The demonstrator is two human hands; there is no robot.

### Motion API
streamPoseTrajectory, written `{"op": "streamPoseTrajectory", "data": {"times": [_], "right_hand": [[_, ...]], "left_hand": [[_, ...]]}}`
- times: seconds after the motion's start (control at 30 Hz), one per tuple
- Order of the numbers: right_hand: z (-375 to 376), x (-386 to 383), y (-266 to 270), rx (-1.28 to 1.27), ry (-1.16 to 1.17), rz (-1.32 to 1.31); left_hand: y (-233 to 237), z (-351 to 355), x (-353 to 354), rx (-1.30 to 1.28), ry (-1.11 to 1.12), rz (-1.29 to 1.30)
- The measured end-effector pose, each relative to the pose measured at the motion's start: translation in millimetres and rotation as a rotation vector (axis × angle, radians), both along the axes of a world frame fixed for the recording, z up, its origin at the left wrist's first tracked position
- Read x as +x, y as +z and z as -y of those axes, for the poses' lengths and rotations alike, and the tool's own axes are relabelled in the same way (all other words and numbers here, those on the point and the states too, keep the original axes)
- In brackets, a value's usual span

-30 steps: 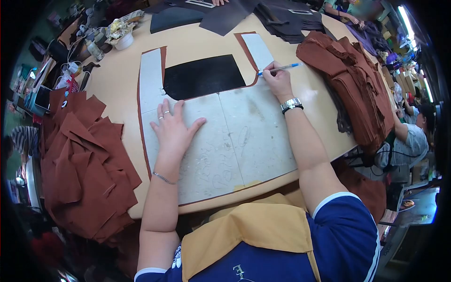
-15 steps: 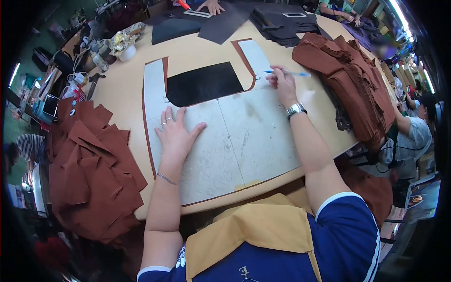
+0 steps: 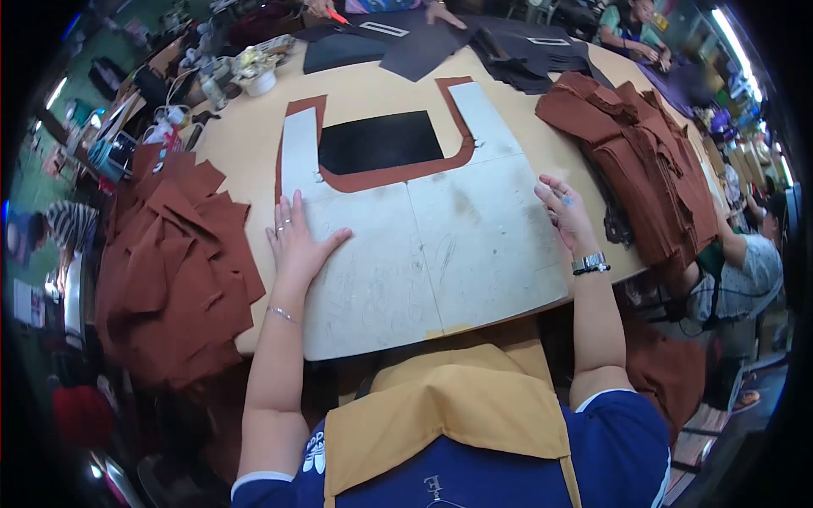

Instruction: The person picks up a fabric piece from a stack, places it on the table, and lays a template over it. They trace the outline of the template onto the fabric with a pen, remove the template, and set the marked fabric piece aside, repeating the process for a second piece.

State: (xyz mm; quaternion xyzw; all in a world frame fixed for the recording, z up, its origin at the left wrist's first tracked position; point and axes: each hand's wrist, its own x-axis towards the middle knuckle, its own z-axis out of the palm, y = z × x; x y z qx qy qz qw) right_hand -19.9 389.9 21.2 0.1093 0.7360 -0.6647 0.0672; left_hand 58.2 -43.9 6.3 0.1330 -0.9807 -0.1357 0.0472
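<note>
A U-notched pale grey template (image 3: 381, 262) lies over brown fabric (image 3: 381, 177), which shows as a band around the notch. Inside the notch is a black panel (image 3: 381, 142). Along the template's left edge, my left hand (image 3: 298, 241) rests with fingers stretched and thumb apart on its surface. My right hand (image 3: 569, 216) is at the right edge, fingers curled. A small blue end of the pen (image 3: 568, 201) shows among them; the rest of it is hidden.
Brown fabric pieces are heaped at the left (image 3: 182, 262), and a brown stack (image 3: 631, 161) stands at the right. Dark fabric sheets (image 3: 423, 51) lie at the far side, where a person's hands work. A white cup (image 3: 258, 80) is at the back left.
The template has slid toward me over the fabric, baring a wider brown band at the notch. My right hand has moved from the upper right arm of the template down to its right edge.
</note>
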Motion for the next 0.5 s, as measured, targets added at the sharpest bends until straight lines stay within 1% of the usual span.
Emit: {"op": "streamPoseTrajectory", "data": {"times": [0.1, 0.2, 0.27, 0.3, 0.37, 0.43, 0.5], "right_hand": [[9.7, 12.5, 16.6, 0.055, 0.184, -0.114], [-1.8, 21.0, 27.3, 0.205, 0.222, -0.359], [-16.1, 28.0, 40.6, 0.502, 0.092, -0.526], [-21.8, 33.8, 50.8, 0.647, 0.022, -0.608], [-28.7, 56.8, 99.4, 0.586, -0.034, -0.534], [-74.5, 55.0, 105.2, 0.619, -0.188, -0.625], [-125.8, 48.8, 106.3, 0.212, -0.308, -0.631]], "left_hand": [[-6.5, 5.4, -2.0, 0.06, 0.027, -0.033], [-27.6, 17.4, -11.7, 0.157, 0.052, -0.086], [-34.1, 21.8, -15.0, 0.217, 0.059, -0.097], [-35.5, 22.3, -14.8, 0.168, 0.051, -0.085], [-36.4, 20.0, -13.0, 0.07, 0.039, -0.054], [-37.6, 20.8, -12.2, 0.039, 0.018, -0.067], [-30.8, 7.4, -6.7, -0.035, 0.219, -0.156]]}}
